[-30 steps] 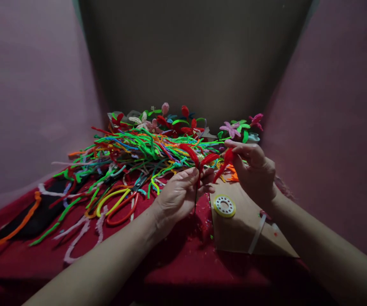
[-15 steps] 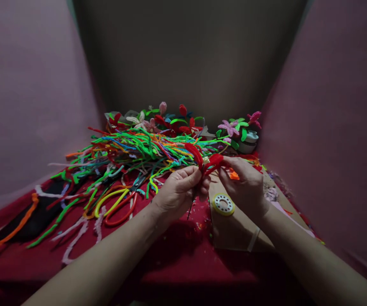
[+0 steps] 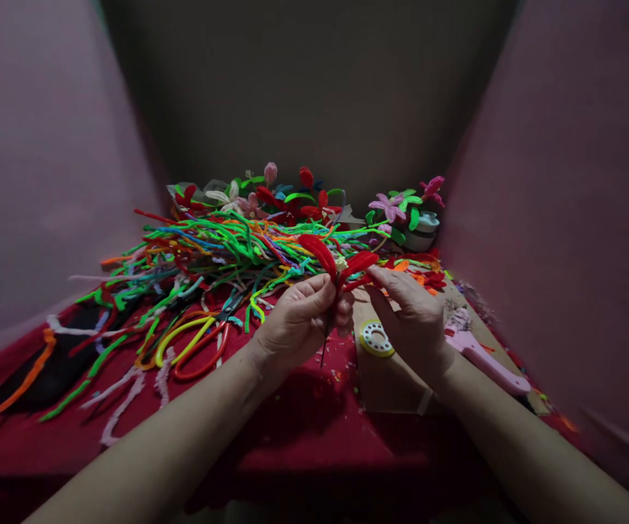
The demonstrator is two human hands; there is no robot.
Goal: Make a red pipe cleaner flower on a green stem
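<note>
My left hand (image 3: 309, 309) pinches the base of a red pipe-cleaner flower (image 3: 319, 252) between thumb and fingers. Pale yellow stamens (image 3: 341, 263) show at its middle, and a thin dark stem points down below the fist. My right hand (image 3: 410, 306) has its thumb and forefinger closed at the end of a lower red petal, on the flower's right side. Just above those fingertips another red petal (image 3: 361, 260) spreads to the right. The grip of the right fingers is partly hidden.
Behind my hands lies a heap of colourful pipe cleaners (image 3: 238, 244). Scissors (image 3: 199, 346) with yellow and red handles rest at left. A yellow-rimmed disc (image 3: 377, 338) sits on a cardboard sheet (image 3: 391, 386), near a pink-handled tool (image 3: 489, 360). Finished flowers (image 3: 391, 207) stand at the back.
The view has shifted slightly. My right fingers have slid off the tip of the upper right petal to a lower one, and the upper petal now shows whole. My left hand keeps its pinch.
</note>
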